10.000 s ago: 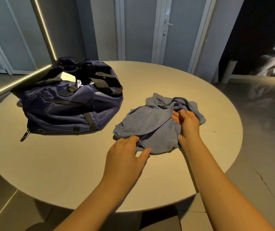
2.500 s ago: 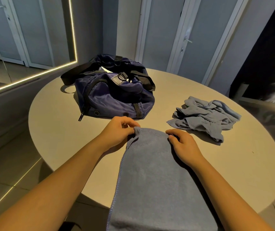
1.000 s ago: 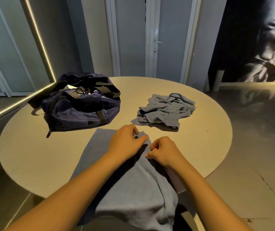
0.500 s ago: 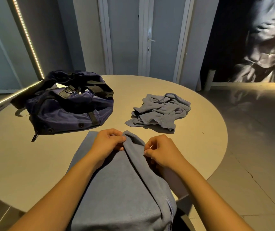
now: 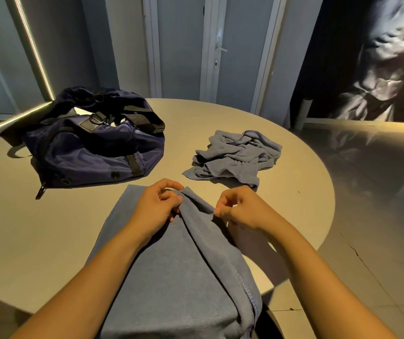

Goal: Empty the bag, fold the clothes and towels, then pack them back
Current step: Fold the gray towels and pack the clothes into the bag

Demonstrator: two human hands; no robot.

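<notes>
Grey doors [image 5: 183, 45] and a slanting light strip [image 5: 32, 45] stand behind a round tabletop [image 5: 245, 118], with a glossy tiled floor [image 5: 379, 216] to its right.

From the head camera, a dark blue bag [image 5: 93, 152] lies slumped at the far left edge of the tabletop, its mouth gaping and its black straps draped across the top. A crumpled heap of cloth [image 5: 235, 157], grey-blue, sits towards the far right edge, apart from the bag.

A grey-blue towel [image 5: 183, 277] runs from the middle of the tabletop over the near edge and hangs down towards the person. Its right side is gathered into a raised ridge running lengthwise.

The left hand [image 5: 154, 209] has its fingers curled and pinches the far end of that ridge between thumb and fingertips. The right hand [image 5: 242, 209], just beside it, also has its fingers curled, and nips the towel's right-hand fold with thumb and forefinger. Both forearms reach in over the near edge.
</notes>
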